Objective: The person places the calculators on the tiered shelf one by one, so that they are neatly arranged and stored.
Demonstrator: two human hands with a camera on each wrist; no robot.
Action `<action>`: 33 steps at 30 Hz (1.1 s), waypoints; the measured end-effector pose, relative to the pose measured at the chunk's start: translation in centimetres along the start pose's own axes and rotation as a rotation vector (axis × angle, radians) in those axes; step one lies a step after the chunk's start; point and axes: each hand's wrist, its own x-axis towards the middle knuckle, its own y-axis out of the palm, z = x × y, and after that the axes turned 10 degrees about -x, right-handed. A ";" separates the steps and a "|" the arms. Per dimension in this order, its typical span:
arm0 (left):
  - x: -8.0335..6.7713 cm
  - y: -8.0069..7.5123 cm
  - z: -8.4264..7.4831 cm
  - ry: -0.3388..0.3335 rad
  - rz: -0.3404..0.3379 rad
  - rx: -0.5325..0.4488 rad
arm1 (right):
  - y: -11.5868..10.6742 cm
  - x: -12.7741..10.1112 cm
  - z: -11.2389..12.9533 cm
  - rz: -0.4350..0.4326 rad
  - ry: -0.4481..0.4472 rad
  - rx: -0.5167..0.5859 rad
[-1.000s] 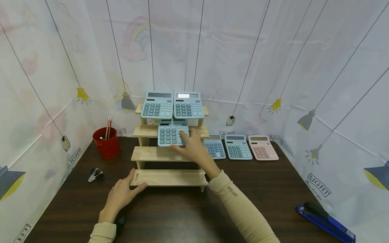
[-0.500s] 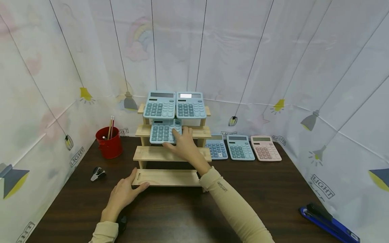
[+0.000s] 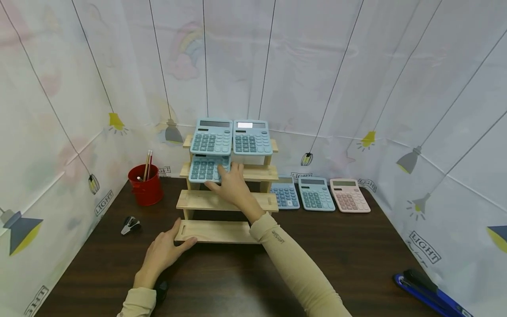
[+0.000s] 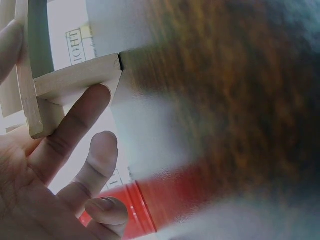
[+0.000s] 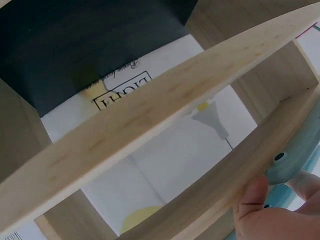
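right hand (image 3: 231, 187): pinching blue calculator (image 3: 204, 169) at second shelf (image 3: 259, 172) down | left hand (image 3: 161, 252): fingers spread, touching wooden rack (image 3: 218, 231)

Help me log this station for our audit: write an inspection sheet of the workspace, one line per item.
Surface: dark wood-grain table.
Job's things: four-tier wooden stand; top-left calculator and top-right calculator, both light blue; held light-blue calculator at the second tier down; blue, light-blue and pink calculators beside the stand.
Clutter: red bucket with pencils; staple remover; blue stapler.
Hands: left hand touches the bottom tier's left end; right hand pinches the held light-blue calculator.
Cables: nothing seen; lamp cords are printed.
Surroundings: white backdrop with lamp and rainbow prints.
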 end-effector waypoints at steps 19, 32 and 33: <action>0.1 0.2 0.0 -0.012 0.000 0.010 | -0.1 -0.5 -0.4 -0.003 0.044 0.016; -0.1 0.1 0.0 -0.038 0.026 0.021 | -1.3 -5.5 -3.9 -0.061 0.094 0.178; -0.1 0.2 0.0 -0.036 0.030 0.021 | -1.4 -6.1 -4.4 -0.059 0.105 0.195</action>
